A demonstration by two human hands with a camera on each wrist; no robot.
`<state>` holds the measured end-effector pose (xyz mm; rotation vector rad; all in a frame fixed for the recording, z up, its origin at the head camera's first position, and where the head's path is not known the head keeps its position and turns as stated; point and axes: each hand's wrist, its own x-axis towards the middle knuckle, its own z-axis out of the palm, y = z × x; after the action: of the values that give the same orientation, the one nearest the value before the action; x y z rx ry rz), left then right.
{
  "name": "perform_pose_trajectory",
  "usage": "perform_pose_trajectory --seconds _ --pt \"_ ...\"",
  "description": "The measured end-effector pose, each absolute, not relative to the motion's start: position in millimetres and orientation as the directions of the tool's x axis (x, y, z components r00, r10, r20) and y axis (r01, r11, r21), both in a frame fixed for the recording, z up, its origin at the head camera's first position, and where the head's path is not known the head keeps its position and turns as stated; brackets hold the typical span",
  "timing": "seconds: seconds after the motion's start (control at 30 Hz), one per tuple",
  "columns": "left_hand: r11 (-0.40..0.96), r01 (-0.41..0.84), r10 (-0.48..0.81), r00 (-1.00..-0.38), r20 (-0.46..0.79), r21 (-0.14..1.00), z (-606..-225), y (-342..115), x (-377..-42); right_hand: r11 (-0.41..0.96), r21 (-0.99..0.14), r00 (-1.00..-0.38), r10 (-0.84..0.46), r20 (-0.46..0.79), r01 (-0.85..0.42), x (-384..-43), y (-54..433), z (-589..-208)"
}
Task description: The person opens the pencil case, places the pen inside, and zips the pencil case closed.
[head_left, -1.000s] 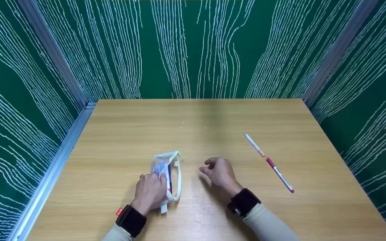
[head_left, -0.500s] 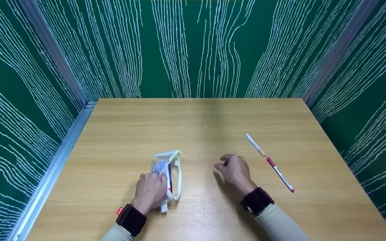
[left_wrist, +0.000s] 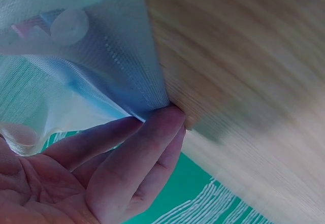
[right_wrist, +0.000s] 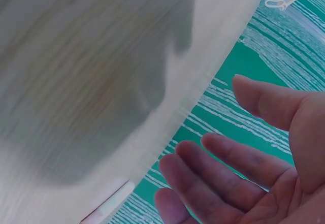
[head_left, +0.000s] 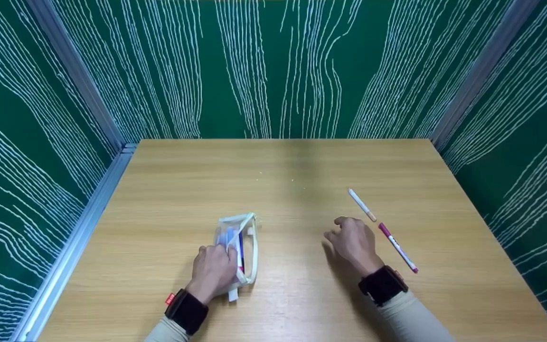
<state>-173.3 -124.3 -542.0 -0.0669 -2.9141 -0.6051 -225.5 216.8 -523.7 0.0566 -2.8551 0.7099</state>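
Observation:
A translucent mesh pencil case (head_left: 254,256) with a pale rim lies left of centre in the head view, its mouth gaping to the right. Blue, white and dark pens (head_left: 241,251) show inside. My left hand (head_left: 212,270) grips its near left side; in the left wrist view, the fingers (left_wrist: 137,158) bend against the mesh at a lower corner. Away from the case, my right hand (head_left: 353,241) hovers over the table, holding nothing, its fingers loosely bent. Just right of it lie a white marker (head_left: 362,205) with a pale orange end and a crimson-and-white marker (head_left: 398,248).
The wooden table (head_left: 183,180) bears a few tiny white specks towards its middle. Green walls with white wavy lines (head_left: 397,71) stand behind and at both sides. A metal rail (head_left: 79,228) runs along the left edge.
My right hand has moved steadily right, from near the pencil case to close beside the two markers. The left hand and the pencil case have stayed in place.

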Motion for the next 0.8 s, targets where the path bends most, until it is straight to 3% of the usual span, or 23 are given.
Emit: perform_pose_trajectory --seconds 0.33,0.8 --pt "0.916 0.070 0.009 -0.988 0.155 0.396 -541.6 -124.4 -174.3 0.905 -0.418 -0.968 0.025 0.251 -0.085 -227.3 240.3 -522.1" --pt "0.909 0.091 0.018 -0.983 0.180 0.406 -542.9 -125.0 -173.9 0.923 -0.383 -0.975 0.059 0.215 -0.029 -226.5 275.6 -519.9"
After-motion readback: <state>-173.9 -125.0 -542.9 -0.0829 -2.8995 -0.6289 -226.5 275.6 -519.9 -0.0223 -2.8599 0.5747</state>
